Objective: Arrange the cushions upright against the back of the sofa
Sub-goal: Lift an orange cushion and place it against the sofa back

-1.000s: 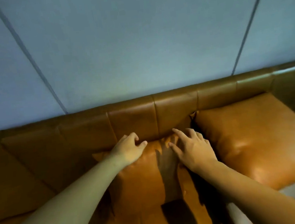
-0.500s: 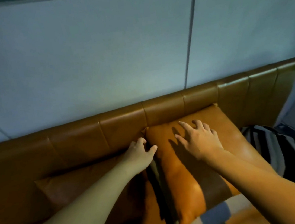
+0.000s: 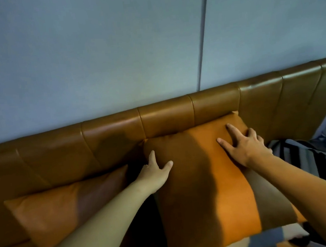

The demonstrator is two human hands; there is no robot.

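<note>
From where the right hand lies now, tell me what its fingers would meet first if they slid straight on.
The right hand lies flat on the orange cushion, fingers toward its top edge. Going straight on, they would probably meet the sofa backrest first; depth is unclear.

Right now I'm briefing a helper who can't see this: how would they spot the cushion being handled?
Find the brown leather sofa back below the blue wall. Two cushions lean on it; take the right cushion, beside a striped cloth. Unlike the left cushion, it has both hands on it, left hand and right hand.
</note>
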